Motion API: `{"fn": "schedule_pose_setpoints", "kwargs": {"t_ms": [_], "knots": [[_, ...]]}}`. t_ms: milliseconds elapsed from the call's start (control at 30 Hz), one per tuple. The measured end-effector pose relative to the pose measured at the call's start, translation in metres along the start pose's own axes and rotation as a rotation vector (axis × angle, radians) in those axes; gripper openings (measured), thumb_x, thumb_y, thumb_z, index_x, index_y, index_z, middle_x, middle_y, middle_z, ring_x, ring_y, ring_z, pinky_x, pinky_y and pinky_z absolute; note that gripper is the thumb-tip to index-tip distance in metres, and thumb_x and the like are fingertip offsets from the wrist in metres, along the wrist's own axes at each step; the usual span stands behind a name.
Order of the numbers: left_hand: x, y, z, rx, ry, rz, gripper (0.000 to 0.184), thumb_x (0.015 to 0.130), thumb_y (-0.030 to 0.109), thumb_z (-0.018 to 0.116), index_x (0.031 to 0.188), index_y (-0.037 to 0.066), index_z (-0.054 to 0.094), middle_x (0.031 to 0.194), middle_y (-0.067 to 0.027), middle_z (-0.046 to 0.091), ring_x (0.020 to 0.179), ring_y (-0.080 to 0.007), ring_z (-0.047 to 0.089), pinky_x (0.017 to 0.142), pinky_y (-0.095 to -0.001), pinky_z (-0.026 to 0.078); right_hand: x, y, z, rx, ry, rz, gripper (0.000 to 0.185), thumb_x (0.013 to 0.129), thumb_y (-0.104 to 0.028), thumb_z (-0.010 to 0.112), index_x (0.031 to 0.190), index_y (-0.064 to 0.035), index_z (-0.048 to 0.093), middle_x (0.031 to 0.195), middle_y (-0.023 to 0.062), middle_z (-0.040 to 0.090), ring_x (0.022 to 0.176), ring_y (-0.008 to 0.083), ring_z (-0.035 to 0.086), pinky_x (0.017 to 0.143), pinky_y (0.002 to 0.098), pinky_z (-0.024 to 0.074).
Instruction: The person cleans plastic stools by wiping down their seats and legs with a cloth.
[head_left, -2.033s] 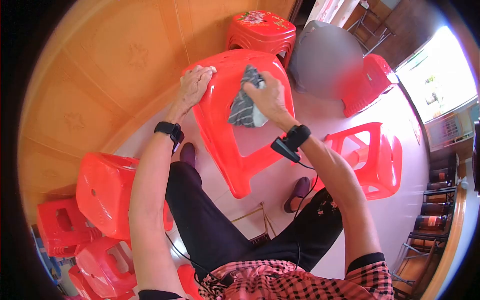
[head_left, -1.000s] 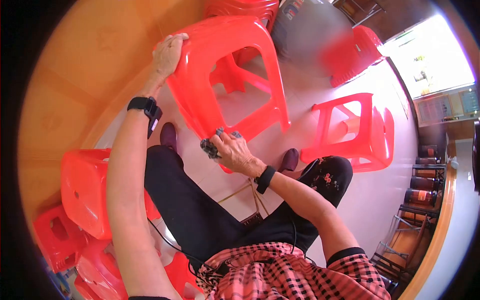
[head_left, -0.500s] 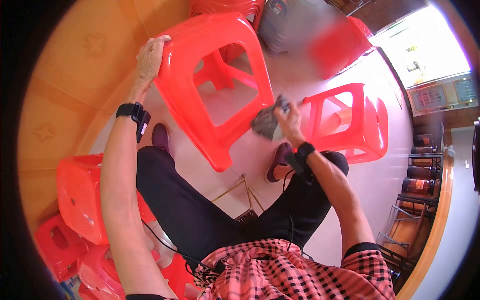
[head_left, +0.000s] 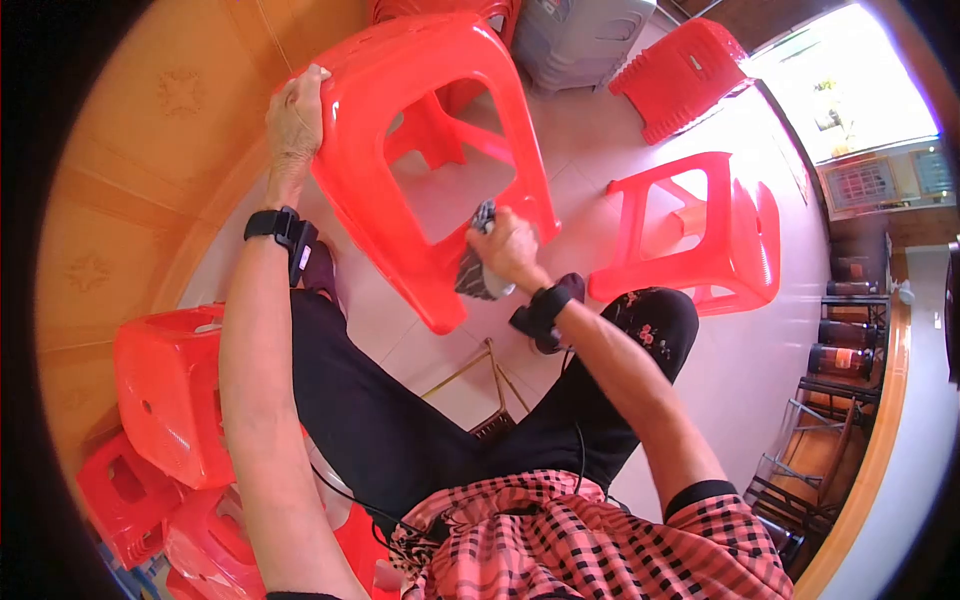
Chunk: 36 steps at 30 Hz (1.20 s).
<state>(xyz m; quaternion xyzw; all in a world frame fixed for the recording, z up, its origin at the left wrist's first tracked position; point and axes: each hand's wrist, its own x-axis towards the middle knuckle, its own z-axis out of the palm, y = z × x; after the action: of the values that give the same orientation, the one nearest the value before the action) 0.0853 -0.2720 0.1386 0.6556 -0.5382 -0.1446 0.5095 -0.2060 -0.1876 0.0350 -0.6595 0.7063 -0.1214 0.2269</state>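
Note:
A red plastic stool (head_left: 350, 165) is tilted in front of me, its legs pointing down toward my feet and its open side frame facing me. My left hand (head_left: 296, 115) grips the stool by the edge of its seat at the upper left. In my right hand (head_left: 508, 245) is a bunched grey patterned cloth (head_left: 478, 275), held at the lower crossbar between the stool's legs. The fingers are wrapped round the cloth. Whether the cloth presses on the bar is hard to tell.
Another red stool (head_left: 745, 245) lies on its side to the right. Stacked red stools (head_left: 690, 75) and grey stools (head_left: 580, 45) stand at the back. More red stools (head_left: 165, 400) crowd my left side. An orange wall panel (head_left: 130, 190) rises at left; dark shelving (head_left: 850, 330) lines the right.
My right hand has moved left with the cloth, from beside the stool's leg to its lower crossbar. My left hand keeps its hold, and the stool has shifted only slightly.

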Motion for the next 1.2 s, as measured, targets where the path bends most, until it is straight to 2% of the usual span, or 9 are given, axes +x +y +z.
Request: {"fn": "schedule_pose_setpoints", "kwargs": {"t_ms": [100,167,267,333,467,600,867,1100,1200], "knots": [[-0.006,-0.007,0.002,-0.067,0.057,-0.064,0.053,0.094,0.043,0.040,0.103,-0.003,0.066,0.113,-0.0172,0.064,0.111,-0.0245,0.057,0.097,-0.0329,0.039,-0.034,-0.003,0.020,0.146,-0.045,-0.114,0.041,0.073,-0.034,0.071,0.091,-0.0005,0.055,0.086,0.0247,0.064,0.085,0.0412,0.064,0.071,0.0495,0.0509],[-0.003,-0.027,0.008,0.073,0.061,0.247,0.041,0.092,0.038,0.046,0.095,0.002,0.065,0.106,-0.0178,0.065,0.102,-0.0324,0.060,0.092,-0.0382,0.043,-0.060,-0.015,0.048,0.197,-0.139,-0.163,0.037,0.071,-0.032,0.070,0.085,-0.0006,0.056,0.081,0.0244,0.063,0.079,0.0397,0.064,0.066,0.0476,0.0509],[-0.023,0.011,0.009,0.250,0.103,0.236,0.037,0.095,0.032,0.041,0.091,0.003,0.063,0.102,-0.0160,0.066,0.099,-0.0333,0.060,0.090,-0.0410,0.044,-0.094,-0.008,0.111,0.330,-0.222,-0.459,0.033,0.070,-0.030,0.068,0.083,-0.0004,0.060,0.070,0.0227,0.061,0.069,0.0347,0.065,0.062,0.0424,0.0501],[-0.020,0.005,0.014,0.215,0.127,0.225,0.038,0.096,0.032,0.039,0.092,0.003,0.063,0.101,-0.0157,0.066,0.098,-0.0337,0.060,0.089,-0.0411,0.045,-0.111,-0.014,0.106,0.441,-0.512,-0.281,0.039,0.069,-0.032,0.070,0.084,0.0026,0.059,0.069,0.0247,0.060,0.071,0.0356,0.064,0.065,0.0445,0.0500],[-0.003,-0.027,0.023,0.194,0.101,0.296,0.043,0.097,0.035,0.036,0.096,0.003,0.064,0.100,-0.0166,0.065,0.096,-0.0359,0.060,0.089,-0.0428,0.044,-0.102,0.021,0.080,0.367,-0.525,-0.133,0.039,0.072,-0.033,0.067,0.090,0.0013,0.064,0.076,0.0219,0.064,0.072,0.0304,0.066,0.065,0.0417,0.0510],[-0.002,-0.020,0.019,0.157,0.097,0.257,0.044,0.096,0.037,0.036,0.099,0.004,0.065,0.101,-0.0168,0.066,0.096,-0.0365,0.059,0.090,-0.0433,0.043,-0.046,0.107,0.070,0.585,-0.211,0.294,0.029,0.077,-0.029,0.065,0.090,-0.0025,0.064,0.072,0.0080,0.063,0.067,0.0180,0.062,0.060,0.0368,0.0505],[0.008,-0.012,0.023,0.047,0.110,0.084,0.054,0.091,0.049,0.039,0.100,0.005,0.069,0.108,-0.0162,0.066,0.107,-0.0336,0.058,0.096,-0.0378,0.039,-0.002,0.063,0.037,0.653,0.466,0.057,0.025,0.081,-0.018,0.065,0.097,-0.0040,0.051,0.071,0.0067,0.059,0.067,0.0164,0.062,0.057,0.0339,0.0487],[0.013,-0.027,0.020,0.163,0.115,0.195,0.051,0.093,0.044,0.042,0.100,-0.001,0.067,0.105,-0.0146,0.067,0.103,-0.0255,0.061,0.093,-0.0330,0.042,-0.075,0.046,0.084,0.529,-0.049,-0.041,0.041,0.075,-0.024,0.066,0.106,-0.0017,0.050,0.083,0.0192,0.063,0.080,0.0323,0.065,0.073,0.0421,0.0500],[0.010,-0.011,0.029,0.007,0.099,-0.003,0.053,0.091,0.051,0.040,0.100,0.008,0.069,0.108,-0.0159,0.066,0.107,-0.0368,0.057,0.095,-0.0391,0.040,-0.079,0.062,0.083,0.518,-0.305,0.037,0.042,0.076,-0.025,0.064,0.107,-0.0001,0.053,0.085,0.0198,0.063,0.082,0.0305,0.064,0.074,0.0405,0.0496]]}}
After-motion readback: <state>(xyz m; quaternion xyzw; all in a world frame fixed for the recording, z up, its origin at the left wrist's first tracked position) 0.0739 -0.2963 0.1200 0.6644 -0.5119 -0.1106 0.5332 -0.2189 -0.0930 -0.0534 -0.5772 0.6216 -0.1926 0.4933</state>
